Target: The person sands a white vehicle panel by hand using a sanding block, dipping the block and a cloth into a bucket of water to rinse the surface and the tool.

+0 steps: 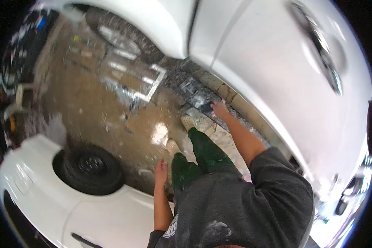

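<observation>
Right hand (220, 110) out ahead and low, beside the sill of a white car with a chrome door handle (320, 49); fingers look closed on the near end of a small dark pad (206, 108), though blur hides exactly how they wrap. Pad sits at the fingertips, above a dark speckled strip of floor (178, 79) in this view; cannot tell whether it touches anything but the hand. Material unclear, could be cloth, sponge or a block. Judged by size against the hand: light, an easy one-handed load, unlikely to be fragile. Stiffness not readable. Ground about is shiny and looks wet, so the pad may well be damp and slick; best hold would be across its broad faces, thumb opposing fingers, near the middle rather than by one end, so that it doesn't twist or slip. Left hand (161, 170) hangs near the left leg, toward a second white car with a black wheel (91, 165); fingers loose, clamped on nothing visible. Pale clogs (188, 122) on the shiny brown floor (95, 111).
</observation>
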`<state>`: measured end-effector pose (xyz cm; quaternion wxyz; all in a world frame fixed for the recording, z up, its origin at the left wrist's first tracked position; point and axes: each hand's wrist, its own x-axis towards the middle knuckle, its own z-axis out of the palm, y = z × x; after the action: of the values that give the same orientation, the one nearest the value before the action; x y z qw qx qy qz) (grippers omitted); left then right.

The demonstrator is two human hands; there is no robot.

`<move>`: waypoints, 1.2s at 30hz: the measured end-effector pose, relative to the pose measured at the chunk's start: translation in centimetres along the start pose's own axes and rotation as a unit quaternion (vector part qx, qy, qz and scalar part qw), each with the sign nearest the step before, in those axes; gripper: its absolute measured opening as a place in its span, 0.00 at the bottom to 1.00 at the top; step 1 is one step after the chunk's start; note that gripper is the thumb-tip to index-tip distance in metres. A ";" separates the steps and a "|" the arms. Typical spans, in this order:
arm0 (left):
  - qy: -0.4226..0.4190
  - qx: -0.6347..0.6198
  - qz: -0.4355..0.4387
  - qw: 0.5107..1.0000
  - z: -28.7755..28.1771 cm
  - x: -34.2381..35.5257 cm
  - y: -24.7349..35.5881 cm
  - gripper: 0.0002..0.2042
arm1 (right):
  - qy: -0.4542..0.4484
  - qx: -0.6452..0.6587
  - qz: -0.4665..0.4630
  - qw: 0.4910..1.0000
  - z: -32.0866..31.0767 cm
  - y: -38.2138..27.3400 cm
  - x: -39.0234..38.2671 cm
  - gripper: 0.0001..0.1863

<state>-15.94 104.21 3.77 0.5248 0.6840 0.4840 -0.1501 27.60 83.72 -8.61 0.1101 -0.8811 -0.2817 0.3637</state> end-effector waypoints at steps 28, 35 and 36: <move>-0.614 0.271 0.234 0.703 41.3 -24.2 17.2 0.35 | 0.545 0.407 0.197 0.706 11.3 3.5 -61.7 0.23; -0.618 0.314 0.152 0.705 57.4 -34.7 15.4 0.30 | 0.586 0.500 0.242 0.589 16.1 12.4 -75.9 0.23; -0.613 0.312 0.161 0.708 60.1 -36.0 15.4 0.29 | 0.597 0.485 0.286 0.572 17.1 13.2 -78.0 0.23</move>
<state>-2.65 34.47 13.94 0.4788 0.6340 -0.1355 -0.5919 -23.94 27.75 19.06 0.5546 -0.7479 0.3327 -0.1499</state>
